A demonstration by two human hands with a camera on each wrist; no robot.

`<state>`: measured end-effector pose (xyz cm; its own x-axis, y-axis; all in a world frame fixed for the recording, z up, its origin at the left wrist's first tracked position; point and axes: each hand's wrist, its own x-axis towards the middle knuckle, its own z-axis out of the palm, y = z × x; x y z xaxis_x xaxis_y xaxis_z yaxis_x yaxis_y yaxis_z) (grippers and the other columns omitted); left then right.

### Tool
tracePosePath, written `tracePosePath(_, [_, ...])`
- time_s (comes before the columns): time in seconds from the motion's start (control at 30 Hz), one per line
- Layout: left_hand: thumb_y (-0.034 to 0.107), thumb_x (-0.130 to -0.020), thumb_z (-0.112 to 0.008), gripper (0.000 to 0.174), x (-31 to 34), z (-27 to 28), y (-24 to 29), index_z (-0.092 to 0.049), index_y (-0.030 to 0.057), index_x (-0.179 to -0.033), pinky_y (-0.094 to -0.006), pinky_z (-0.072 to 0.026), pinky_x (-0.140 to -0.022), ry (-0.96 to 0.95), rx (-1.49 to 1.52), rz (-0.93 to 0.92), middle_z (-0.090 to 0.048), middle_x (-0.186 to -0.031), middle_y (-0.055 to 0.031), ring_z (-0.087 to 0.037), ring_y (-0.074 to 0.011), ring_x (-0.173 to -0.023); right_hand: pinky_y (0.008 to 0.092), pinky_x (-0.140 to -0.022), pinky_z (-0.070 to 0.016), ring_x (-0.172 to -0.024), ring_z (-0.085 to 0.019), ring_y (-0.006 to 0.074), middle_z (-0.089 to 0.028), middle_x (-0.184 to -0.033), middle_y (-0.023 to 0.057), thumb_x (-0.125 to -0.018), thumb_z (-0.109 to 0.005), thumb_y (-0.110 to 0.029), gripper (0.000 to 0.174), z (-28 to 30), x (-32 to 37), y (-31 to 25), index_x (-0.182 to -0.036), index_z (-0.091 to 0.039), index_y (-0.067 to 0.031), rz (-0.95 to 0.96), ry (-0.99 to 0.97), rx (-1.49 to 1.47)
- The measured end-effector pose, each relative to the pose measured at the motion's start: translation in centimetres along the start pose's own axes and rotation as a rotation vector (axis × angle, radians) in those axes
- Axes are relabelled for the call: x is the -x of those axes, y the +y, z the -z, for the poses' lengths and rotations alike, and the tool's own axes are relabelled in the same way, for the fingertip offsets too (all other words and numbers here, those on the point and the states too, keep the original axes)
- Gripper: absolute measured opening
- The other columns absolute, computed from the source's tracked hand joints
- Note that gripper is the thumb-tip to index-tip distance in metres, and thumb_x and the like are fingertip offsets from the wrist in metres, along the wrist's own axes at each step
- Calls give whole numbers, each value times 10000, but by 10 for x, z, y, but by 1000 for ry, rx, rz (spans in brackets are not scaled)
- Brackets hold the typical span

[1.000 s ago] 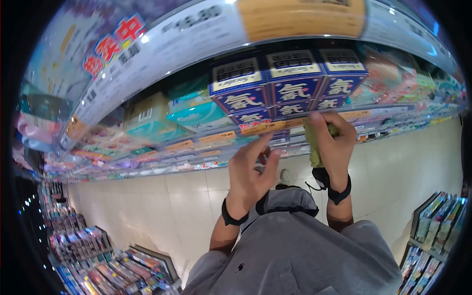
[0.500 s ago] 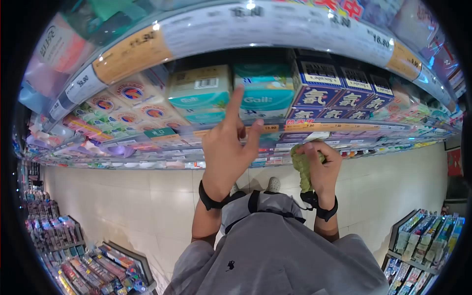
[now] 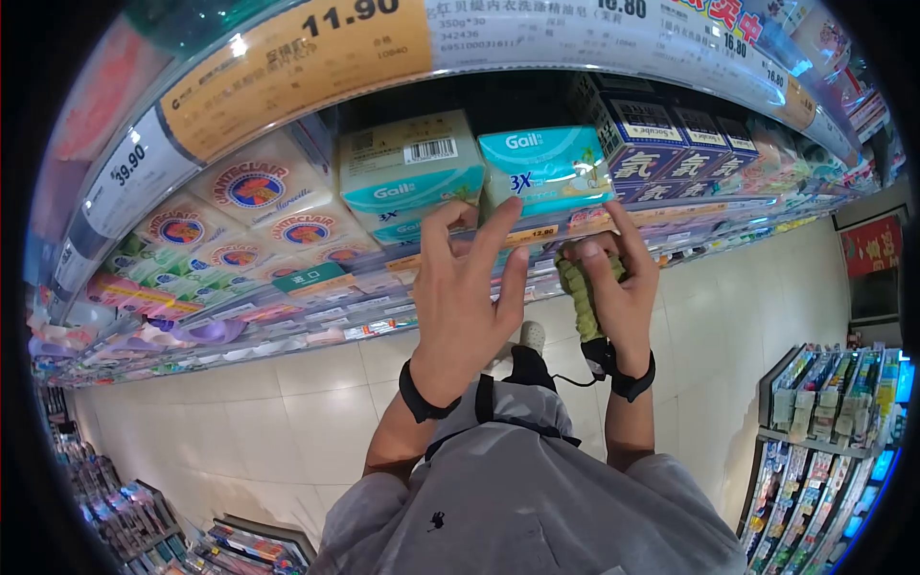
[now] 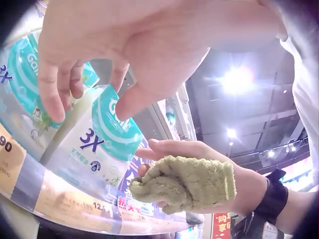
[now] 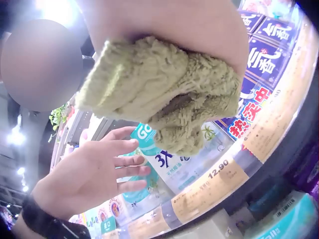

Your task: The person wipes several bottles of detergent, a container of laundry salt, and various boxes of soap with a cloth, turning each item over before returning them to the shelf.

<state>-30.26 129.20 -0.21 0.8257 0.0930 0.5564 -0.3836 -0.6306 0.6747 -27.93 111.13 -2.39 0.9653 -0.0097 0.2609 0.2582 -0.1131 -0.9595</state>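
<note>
My left hand is at the front of a turquoise-and-white Gail pack on the shelf, its forefinger over the pack's lower front edge. The fingers are spread and loosely bent, and the thumb stands apart from them. In my right hand a bunched green fluffy cloth is gripped. That hand's forefinger reaches out to the same pack's right front corner. To the left sits another Gail pack with a barcode on top. Dark blue boxes stand in rows on the right.
A curved price rail hangs over the goods, and a lower label strip runs along the shelf's front edge. Chanteclair packs fill the left side. Behind me are display racks on a tiled floor.
Both hands moved left from the blue boxes to the Gail pack. That pack now shows more of its printed face upward. The right forefinger has straightened toward its corner; the cloth stays gripped.
</note>
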Motion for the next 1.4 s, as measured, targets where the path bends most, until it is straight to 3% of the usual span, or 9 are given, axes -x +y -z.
tracePosePath(0.3, [-59,-813,-666,458,30,-35,-4,-569,11,-1255,-366,-493,-893,159,67,-98,-448,-1338,-209,-571,-301,-1098,248,-832,-485,-903,-629,86,-719,-984,83,-912,-627,-4,629,17,-9,17,-1487,-370,-1,-28,-278,-93])
tracePosePath(0.4, [-113,-797,-647,499,35,-61,-11,-546,-23,-1277,-348,-491,-924,355,355,92,-477,-1305,-195,-568,-283,-1115,233,-831,-482,-927,-610,66,-721,-1019,82,-884,-640,25,691,23,-14,22,-1507,-342,-18,-24,-373,-80])
tracePosePath(0.57, [-166,-752,-630,559,36,-62,-8,-528,-70,-1293,-321,-474,-933,310,126,180,-505,-1265,-164,-565,-263,-1117,239,-801,-500,-895,-621,79,-722,-1011,96,-853,-669,49,692,28,-24,32,-1482,-387,-6,66,-414,5])
tracePosePath(0.87, [-163,-688,-609,430,36,-44,-15,-657,-66,-1104,-361,-472,-923,433,287,-78,-587,-1153,-171,-581,-294,-1064,265,-749,-518,-836,-660,130,-718,-937,128,-769,-716,38,487,31,-8,19,-1240,-606,90,342,-232,214])
tracePosePath(1.0, [-142,-695,-639,401,26,-17,-12,-682,-54,-1084,-429,-442,-991,328,252,-305,-583,-1231,-204,-550,-354,-1189,266,-647,-481,-691,-603,137,-678,-776,104,-725,-730,-6,250,34,10,-1,-947,-671,91,436,-112,258])
tracePosePath(1.1, [-38,-737,-731,469,35,-8,-5,-670,111,-1177,-496,-351,-1071,193,518,-197,-500,-1384,-223,-461,-430,-1309,261,-576,-420,-588,-511,140,-619,-664,79,-728,-716,-55,128,44,34,-14,-739,-647,52,519,-25,238])
tracePosePath(1.23, [72,-749,-788,619,48,9,-18,-572,440,-1197,-561,-299,-1071,-129,688,-339,-453,-1421,-197,-465,-435,-1278,265,-536,-377,-528,-429,142,-570,-605,54,-734,-680,-87,155,42,80,-26,-643,-610,17,409,139,32])
tracePosePath(1.37, [93,-711,-821,737,56,12,-20,-507,365,-1319,-532,-408,-988,-175,745,-368,-428,-1407,-196,-516,-420,-1166,285,-546,-412,-521,-478,151,-601,-618,59,-776,-668,-106,149,34,90,-43,-704,-651,24,393,73,80])
tracePosePath(1.4, [91,-712,-832,857,60,14,-22,-383,330,-1402,-514,-432,-981,-219,773,-287,-412,-1424,-197,-506,-399,-1198,294,-548,-427,-514,-495,158,-606,-608,62,-812,-671,-142,170,30,92,-42,-782,-654,25,392,50,26])
